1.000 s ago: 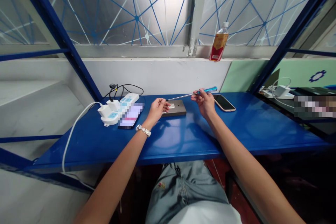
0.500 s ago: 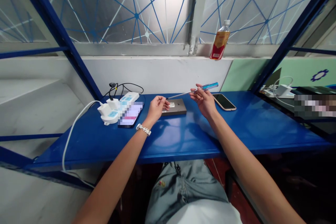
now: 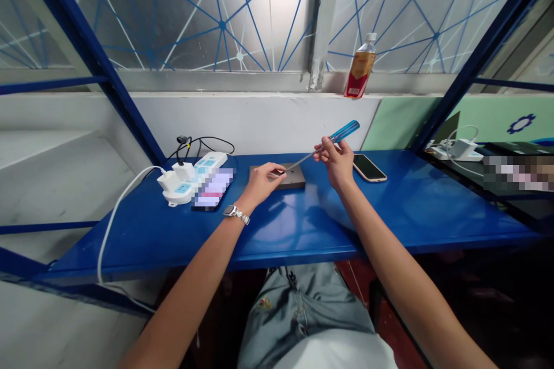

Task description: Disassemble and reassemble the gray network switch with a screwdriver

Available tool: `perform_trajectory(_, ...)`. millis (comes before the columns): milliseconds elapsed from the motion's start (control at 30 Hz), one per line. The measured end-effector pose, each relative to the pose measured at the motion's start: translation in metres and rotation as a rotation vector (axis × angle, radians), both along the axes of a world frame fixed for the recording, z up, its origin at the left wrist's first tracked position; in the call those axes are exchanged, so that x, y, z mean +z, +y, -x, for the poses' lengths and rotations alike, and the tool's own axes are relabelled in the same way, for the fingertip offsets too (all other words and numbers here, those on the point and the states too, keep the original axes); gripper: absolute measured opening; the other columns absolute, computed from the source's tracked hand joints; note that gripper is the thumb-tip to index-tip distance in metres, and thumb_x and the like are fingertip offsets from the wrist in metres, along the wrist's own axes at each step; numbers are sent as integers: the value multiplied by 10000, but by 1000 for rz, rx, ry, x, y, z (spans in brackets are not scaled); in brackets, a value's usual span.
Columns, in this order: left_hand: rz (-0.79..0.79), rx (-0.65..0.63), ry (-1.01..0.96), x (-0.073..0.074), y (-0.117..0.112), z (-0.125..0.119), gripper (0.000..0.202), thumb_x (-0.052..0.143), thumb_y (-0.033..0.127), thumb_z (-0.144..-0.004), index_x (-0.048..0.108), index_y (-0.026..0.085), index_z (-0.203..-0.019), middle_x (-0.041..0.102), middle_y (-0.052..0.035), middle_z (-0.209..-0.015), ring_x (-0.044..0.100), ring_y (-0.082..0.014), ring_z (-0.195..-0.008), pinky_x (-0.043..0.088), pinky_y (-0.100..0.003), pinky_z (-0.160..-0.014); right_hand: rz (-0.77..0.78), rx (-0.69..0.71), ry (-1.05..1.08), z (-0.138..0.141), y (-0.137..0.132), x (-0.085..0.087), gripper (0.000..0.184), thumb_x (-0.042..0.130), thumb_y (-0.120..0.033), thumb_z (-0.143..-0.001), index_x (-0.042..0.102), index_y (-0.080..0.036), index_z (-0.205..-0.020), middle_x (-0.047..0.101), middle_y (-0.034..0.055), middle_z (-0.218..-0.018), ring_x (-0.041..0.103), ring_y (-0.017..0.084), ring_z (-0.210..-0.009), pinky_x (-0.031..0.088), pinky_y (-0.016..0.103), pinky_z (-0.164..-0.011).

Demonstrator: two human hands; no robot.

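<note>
Head view, the only one: right hand (image 3: 337, 164) has its grip on the screwdriver (image 3: 345, 131), thumb and fingers near where handle meets shaft, handle raised and shaft sloping down-left, probably to aim the tip. Left hand (image 3: 263, 183) is bent over the box (image 3: 296, 179), fingertips drawn together right at the tip, likely to guide it; can't tell if that grip clasps the tip or some tiny part, too small to see. Box lies flat on the worktop (image 3: 311, 233) between the hands, partly under the left one, presumably central for easy reach. Materials: screwdriver handle is blue, see-through-looking plastic, shaft thin, straight, metallic; box is a grey-brown flat block, matt, square-edged; worktop is smooth glossy blue, reflecting light. Left wrist carries a shiny metal band (image 3: 236, 214). Off to the sides, seemingly out of the way: pale-rimmed phone (image 3: 369, 168) beside the right hand, blurred-screen phone (image 3: 213, 189) next to the white plastic power strip (image 3: 177, 189). Clear bottle (image 3: 360, 74), red-and-gold label, on the ledge (image 3: 259, 93).
</note>
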State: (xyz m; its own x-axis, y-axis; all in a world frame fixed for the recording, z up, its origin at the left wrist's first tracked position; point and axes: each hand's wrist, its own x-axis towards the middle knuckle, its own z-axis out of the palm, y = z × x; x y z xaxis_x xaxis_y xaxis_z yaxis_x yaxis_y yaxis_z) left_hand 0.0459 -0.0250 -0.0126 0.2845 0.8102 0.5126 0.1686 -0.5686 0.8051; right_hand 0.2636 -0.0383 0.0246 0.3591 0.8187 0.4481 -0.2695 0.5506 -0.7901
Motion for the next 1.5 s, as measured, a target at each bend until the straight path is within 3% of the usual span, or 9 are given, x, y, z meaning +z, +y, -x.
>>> perform_trajectory(133, -125, 31, 119, 6, -1, -6, 51, 773, 272, -820, 783, 222, -826, 749, -74, -888, 670, -206, -808, 548, -330, -794, -64, -48, -137, 10, -2, 18, 329, 822, -481, -785, 659, -218, -897, 688, -15, -698, 602, 89, -487, 509, 209, -468)
perform_trajectory(300, -64, 50, 149, 3, 3, -13, 74, 745, 272, -840, 787, 211, -834, 771, -59, -840, 657, -195, -722, 527, -320, -739, -106, -40, -304, 28, 5, 37, 323, 802, -507, -797, 698, -224, -914, 647, -37, -644, 536, 80, -469, 469, 206, -446)
perform_trajectory(433, -27, 45, 153, -4, 8, -14, 85, 758, 281, -833, 796, 206, -835, 778, -59, -818, 658, -193, -690, 523, -319, -728, -102, -27, -429, 38, 12, 42, 302, 808, -480, -800, 705, -207, -879, 633, -30, -641, 515, 76, -471, 433, 209, -446)
perform_trajectory(900, -16, 28, 199, -9, 8, -16, 74, 731, 231, -841, 800, 214, -820, 781, -58, -812, 676, -207, -727, 528, -329, -765, -112, -25, -519, 39, 16, 32, 303, 773, -507, -827, 711, -213, -862, 642, -29, -631, 513, 81, -472, 422, 210, -457)
perform_trajectory(1067, 22, 36, 211, -8, 8, -16, 75, 739, 246, -833, 797, 199, -824, 772, -59, -782, 670, -201, -706, 522, -320, -744, -87, 56, -571, 35, 16, 27, 288, 758, -478, -842, 729, -193, -871, 664, -11, -653, 551, 95, -515, 452, 216, -495)
perform_trajectory(1300, -7, 18, 280, -7, 7, -14, 114, 700, 242, -857, 794, 178, -862, 786, -56, -839, 682, -187, -754, 509, -288, -749, 9, 251, -817, 18, 13, 10, 261, 691, -391, -860, 767, -158, -952, 758, 50, -816, 651, 147, -650, 538, 280, -646)
perform_trajectory(1367, -3, 18, 302, -6, 7, -14, 130, 686, 241, -862, 794, 172, -884, 789, -57, -864, 686, -183, -769, 512, -284, -758, 39, 249, -835, 14, 11, 9, 299, 675, -415, -866, 769, -149, -965, 766, 63, -831, 651, 151, -636, 534, 290, -650)
perform_trajectory(1500, 56, -41, 349, 3, 14, -12, 170, 709, 290, -844, 790, 174, -937, 790, -64, -887, 705, -194, -799, 527, -289, -765, 36, 164, -850, 13, 10, 9, 308, 687, -452, -861, 760, -155, -822, 729, 51, -715, 632, 158, -616, 492, 283, -628)
